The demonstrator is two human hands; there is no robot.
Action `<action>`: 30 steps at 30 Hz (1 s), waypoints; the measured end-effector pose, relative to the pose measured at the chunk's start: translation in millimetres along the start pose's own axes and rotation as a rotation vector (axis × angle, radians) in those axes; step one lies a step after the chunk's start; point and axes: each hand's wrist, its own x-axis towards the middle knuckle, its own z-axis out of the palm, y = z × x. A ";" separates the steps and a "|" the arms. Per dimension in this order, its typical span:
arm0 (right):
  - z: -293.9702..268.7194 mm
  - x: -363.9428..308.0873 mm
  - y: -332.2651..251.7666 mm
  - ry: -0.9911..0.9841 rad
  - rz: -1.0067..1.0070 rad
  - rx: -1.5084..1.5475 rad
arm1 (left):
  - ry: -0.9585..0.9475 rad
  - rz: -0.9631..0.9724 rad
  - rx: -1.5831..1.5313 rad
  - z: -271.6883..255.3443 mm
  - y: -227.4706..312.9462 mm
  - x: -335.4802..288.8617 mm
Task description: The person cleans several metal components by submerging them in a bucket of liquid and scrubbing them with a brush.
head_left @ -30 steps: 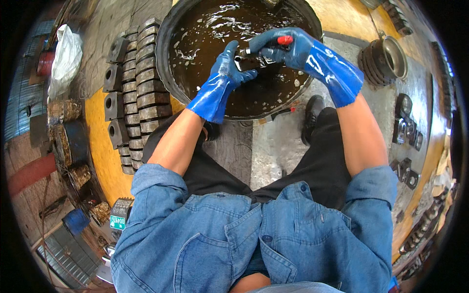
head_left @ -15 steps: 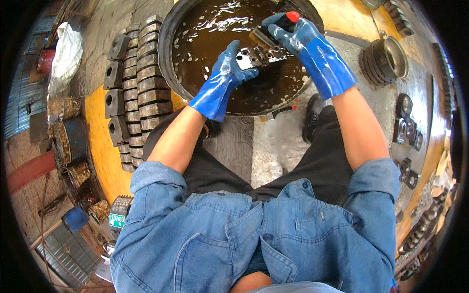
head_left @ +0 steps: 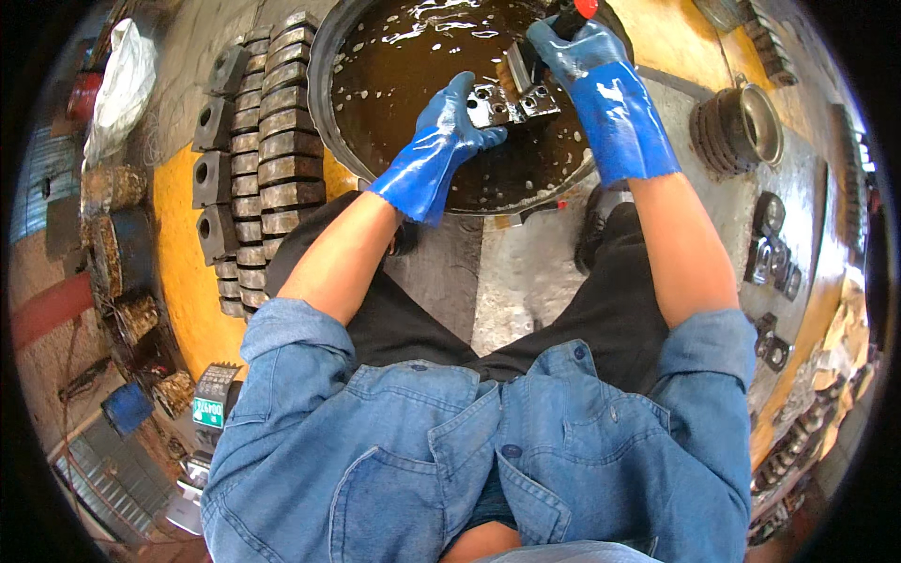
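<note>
Both my hands wear blue rubber gloves and are over a wide round pan (head_left: pixel 324 103) of brown, oily liquid. My left hand (head_left: pixel 455 122) grips one end of a wet, shiny metal block with round holes (head_left: pixel 516 105), thumb above and fingers beneath. In my right hand (head_left: pixel 580 54) is a paintbrush (head_left: pixel 519 69) with a dark handle and a red tip. Its bristles touch the top of the block near the middle. The fingers of my right hand are wrapped round the handle and partly hide it.
Left of the pan stand long rows of stacked metal blocks (head_left: pixel 289 141), some with a round hole. A ring-shaped metal part (head_left: pixel 751 122) sits on the right, with small dark metal parts (head_left: pixel 771 253) nearer me. A white plastic bag (head_left: pixel 124 84) lies far left.
The brush has turned more upright, and its bristles have shifted along the block. The block's holed top now faces up more. My right hand sits slightly farther right.
</note>
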 end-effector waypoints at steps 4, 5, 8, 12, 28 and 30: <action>-3.2 -9.7 -18.0 -0.200 0.031 -0.268 | 0.010 -0.023 0.049 -8.4 3.8 -2.2; -6.6 -14.3 -25.0 -0.235 0.079 -0.256 | 0.006 -0.025 0.052 -8.2 6.5 -2.5; 6.1 4.6 -9.5 -0.177 0.096 -0.336 | -0.037 0.000 0.101 -8.4 19.1 -3.3; 23.7 6.7 -11.1 -0.143 0.020 -0.181 | -0.024 0.091 0.155 -8.6 15.6 -7.9; 52.3 65.0 147.9 -0.204 0.084 -0.191 | -0.067 0.028 0.126 -13.6 34.0 -6.3; 49.1 58.2 121.7 -0.203 0.112 -0.111 | -0.050 0.006 0.125 -16.5 28.9 -11.1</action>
